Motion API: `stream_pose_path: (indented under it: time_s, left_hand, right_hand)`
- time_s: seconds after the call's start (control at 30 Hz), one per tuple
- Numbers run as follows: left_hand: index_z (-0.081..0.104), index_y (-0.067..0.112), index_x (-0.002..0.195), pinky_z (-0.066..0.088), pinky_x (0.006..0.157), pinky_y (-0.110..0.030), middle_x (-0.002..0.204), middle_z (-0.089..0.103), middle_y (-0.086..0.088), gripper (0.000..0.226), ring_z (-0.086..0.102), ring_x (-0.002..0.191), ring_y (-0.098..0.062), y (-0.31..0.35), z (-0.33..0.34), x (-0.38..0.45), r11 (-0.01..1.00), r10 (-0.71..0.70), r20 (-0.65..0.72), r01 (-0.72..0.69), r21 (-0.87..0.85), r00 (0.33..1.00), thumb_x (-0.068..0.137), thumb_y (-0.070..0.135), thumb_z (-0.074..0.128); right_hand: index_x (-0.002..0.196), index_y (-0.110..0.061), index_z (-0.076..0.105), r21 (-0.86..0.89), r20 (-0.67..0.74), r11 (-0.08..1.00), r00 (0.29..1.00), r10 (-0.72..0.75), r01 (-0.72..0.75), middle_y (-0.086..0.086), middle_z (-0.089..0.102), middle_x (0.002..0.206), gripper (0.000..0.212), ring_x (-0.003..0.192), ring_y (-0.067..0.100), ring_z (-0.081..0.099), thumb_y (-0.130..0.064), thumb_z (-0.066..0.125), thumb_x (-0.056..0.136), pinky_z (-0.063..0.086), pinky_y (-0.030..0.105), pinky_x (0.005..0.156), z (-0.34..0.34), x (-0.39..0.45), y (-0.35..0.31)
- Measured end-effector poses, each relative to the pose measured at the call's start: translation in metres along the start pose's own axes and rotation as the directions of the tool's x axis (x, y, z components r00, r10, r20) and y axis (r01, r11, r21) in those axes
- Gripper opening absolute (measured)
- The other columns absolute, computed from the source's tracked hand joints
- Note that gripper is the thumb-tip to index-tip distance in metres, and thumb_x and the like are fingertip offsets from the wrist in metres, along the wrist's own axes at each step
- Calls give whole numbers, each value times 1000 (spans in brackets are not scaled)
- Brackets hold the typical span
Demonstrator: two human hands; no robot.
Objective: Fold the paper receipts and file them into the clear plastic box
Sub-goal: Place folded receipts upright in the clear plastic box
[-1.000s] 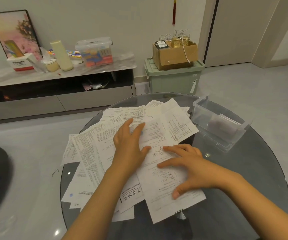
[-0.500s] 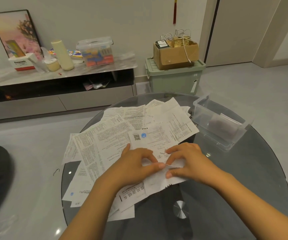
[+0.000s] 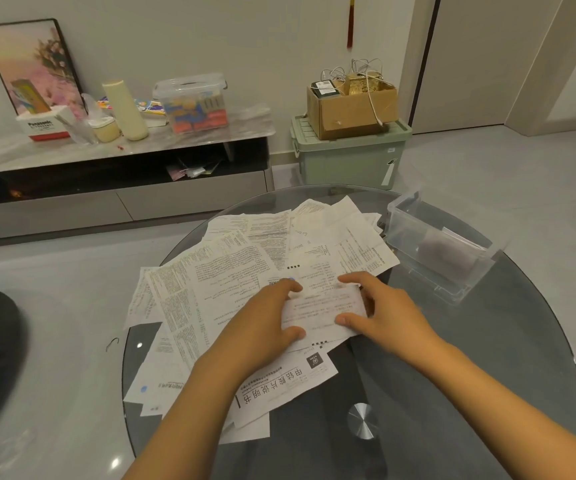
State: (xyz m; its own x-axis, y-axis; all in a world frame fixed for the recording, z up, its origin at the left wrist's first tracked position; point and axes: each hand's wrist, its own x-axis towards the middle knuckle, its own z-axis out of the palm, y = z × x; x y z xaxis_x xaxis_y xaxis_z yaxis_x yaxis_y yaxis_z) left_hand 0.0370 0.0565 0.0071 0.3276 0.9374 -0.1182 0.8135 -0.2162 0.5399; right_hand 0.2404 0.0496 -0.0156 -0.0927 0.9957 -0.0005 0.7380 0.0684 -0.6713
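Now the left hand (image 3: 265, 317) and right hand (image 3: 383, 313) are pinching a folded receipt (image 3: 321, 311); the clear box (image 3: 414, 216) is holding folded papers (image 3: 449, 251).

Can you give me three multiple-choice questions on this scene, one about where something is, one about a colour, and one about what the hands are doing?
1. Where does the clear plastic box stand?
A. on the glass table, right of the paper pile
B. on the floor
C. on the low cabinet

2. What colour is the lidded storage bin under the cardboard box?
A. red
B. pale green
C. black

3. What are the hands doing?
A. both lie flat and hold nothing
B. only the right hand holds a pen
C. both grip one folded receipt

Answers:
1. A: the box sits on the round glass table, beside the loose receipts.
2. B: its lid and walls are pale green.
3. C: the left hand and right hand pinch the folded receipt from either side.
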Motion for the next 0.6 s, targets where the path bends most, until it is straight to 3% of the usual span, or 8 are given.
stream_pose_path:
  time_s: [0.1, 0.2, 0.27, 0.4, 0.5, 0.6]
  left_hand:
    - [28, 43, 140, 37, 97, -22, 141, 27, 13, 71, 33, 128, -5, -2, 2, 2, 996, 57, 18, -59, 69, 998, 83, 29, 68]
    - [38, 41, 138, 29, 110, -31, 146, 18, 12, 68, 20, 135, -8, -6, 5, 4, 995, 48, 95, -56, 83, 994, 78, 42, 70]
    - [40, 39, 138, 28, 112, -37, 146, 18, 13, 73, 20, 135, -11, -8, 9, 4, 990, 28, 145, -48, 130, 989, 73, 52, 71]
    - [39, 35, 139, 27, 110, -32, 140, 29, 17, 67, 25, 130, -9, -9, 11, 5, 978, 70, 120, -92, 190, 990, 79, 49, 65]
    - [42, 31, 138, 26, 111, -30, 138, 36, 17, 59, 28, 129, -6, -8, 9, 7, 967, 113, 98, -132, 219, 989, 84, 45, 62]
    - [48, 29, 134, 29, 111, -33, 139, 42, 16, 51, 32, 131, -7, -8, 8, 6, 974, 118, 96, -135, 184, 988, 87, 44, 57]
  right_hand:
    - [132, -42, 40, -78, -11, 995, 998, -67, 66, -17, 48, 98, 59, 78, 1, 48, -30, 68, 82, 44, 20, 75, 4, 2, 0]
    - [113, -34, 62, -85, 23, 993, 997, -78, 79, -14, 53, 98, 29, 72, -4, 45, -28, 65, 85, 34, 8, 67, 2, 5, 1]
    - [111, -30, 66, -112, 98, 990, 992, -78, 89, -10, 55, 106, 27, 79, -2, 46, -32, 66, 84, 33, 8, 69, -2, 6, 1]
    - [128, -28, 53, -107, 259, 991, 964, -52, 82, -11, 39, 115, 62, 100, 2, 40, -39, 77, 72, 34, 5, 75, -10, 4, 2]
    - [134, -26, 46, -112, 273, 990, 960, -53, 87, -13, 31, 116, 69, 99, 0, 38, -34, 77, 73, 35, 1, 70, -11, 2, 4]
    - [131, -24, 48, -107, 238, 989, 969, -72, 100, -13, 31, 114, 61, 87, -3, 42, -29, 73, 76, 36, 0, 69, -11, 2, 4]
